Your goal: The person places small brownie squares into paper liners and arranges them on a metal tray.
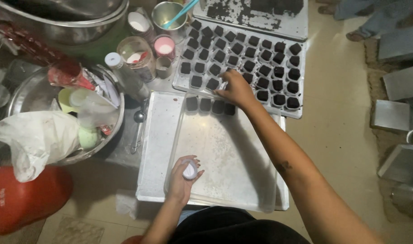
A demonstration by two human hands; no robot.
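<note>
White paper cup cupped in left hand | right hand pinching brownie square

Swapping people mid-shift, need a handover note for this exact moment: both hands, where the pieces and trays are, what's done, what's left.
Left hand: holds a white paper cup over the near metal tray.
Right hand: reaches to the far tray, fingers on a dark brown square at its near edge.
Far tray: rows of dark squares, most of it full.
Near tray: four dark squares in one row along its far edge; the rest bare.
Done: four pieces sit on the near tray.
Left: the many squares on the far tray; whether the four already sit in cups is unclear.
</note>
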